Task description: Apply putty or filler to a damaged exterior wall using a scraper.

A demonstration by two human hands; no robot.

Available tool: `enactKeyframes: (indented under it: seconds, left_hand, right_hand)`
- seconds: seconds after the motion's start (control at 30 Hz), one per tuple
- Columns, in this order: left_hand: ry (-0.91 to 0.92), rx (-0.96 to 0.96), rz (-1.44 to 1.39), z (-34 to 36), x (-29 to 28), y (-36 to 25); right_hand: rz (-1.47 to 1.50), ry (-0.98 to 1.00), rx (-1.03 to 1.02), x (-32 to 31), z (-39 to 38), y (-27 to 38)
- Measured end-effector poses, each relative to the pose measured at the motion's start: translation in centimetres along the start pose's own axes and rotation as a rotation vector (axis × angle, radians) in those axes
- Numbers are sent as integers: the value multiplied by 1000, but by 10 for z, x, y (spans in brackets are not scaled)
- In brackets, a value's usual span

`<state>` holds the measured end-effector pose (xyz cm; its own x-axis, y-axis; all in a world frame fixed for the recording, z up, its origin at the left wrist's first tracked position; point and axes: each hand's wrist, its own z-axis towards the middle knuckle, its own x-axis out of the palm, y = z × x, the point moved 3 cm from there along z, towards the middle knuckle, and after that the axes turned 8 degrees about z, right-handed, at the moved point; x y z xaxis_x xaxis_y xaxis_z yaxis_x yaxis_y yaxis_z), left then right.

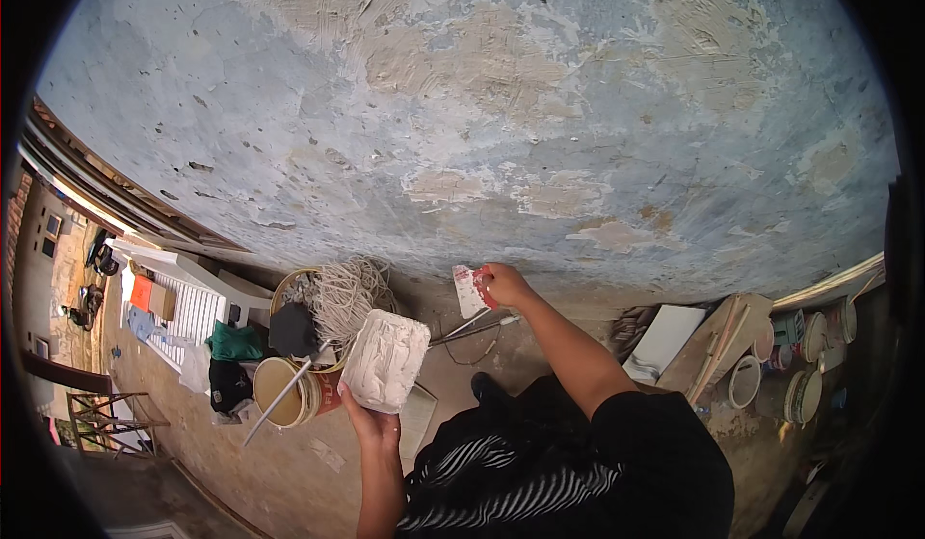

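My left hand (373,419) grips a rectangular tray (385,356) spread with whitish putty, held low at the left of my body. My right hand (503,284) is closed on a scraper (470,290) with a white-smeared blade and a red handle, raised at the lower part of a pale blue wall (597,86) with patches of beige filler and rough, flaking spots. Whether the blade touches the wall I cannot tell.
Left are buckets (275,394), tangled cord (342,289), a pole (275,406), dark and green bags (234,341) and a slatted white piece (183,317). Right are leaning boards (655,344) and several containers (803,394). A cable (464,364) lies on the concrete floor (193,452).
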<state>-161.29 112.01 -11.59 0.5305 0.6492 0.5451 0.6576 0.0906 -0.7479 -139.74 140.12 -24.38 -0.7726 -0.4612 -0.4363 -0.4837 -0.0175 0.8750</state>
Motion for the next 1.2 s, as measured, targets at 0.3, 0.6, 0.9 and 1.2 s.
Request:
enactKeyframes:
  seconds: [0.3,0.6,0.9,1.2]
  left_hand:
    - [198,-184,3,-63,-6,2]
    - [367,-302,17,-129,-11,25]
    - [418,-327,58,-168,-24,30]
    - [398,-261,26,-185,-36,15]
  right_hand:
    - [988,-124,24,-24,-224,108]
    - [325,-306,-284,-28,-356,147]
    - [-33,-327,-525,32,-415,174]
    - [551,-169,-277,36,-423,167]
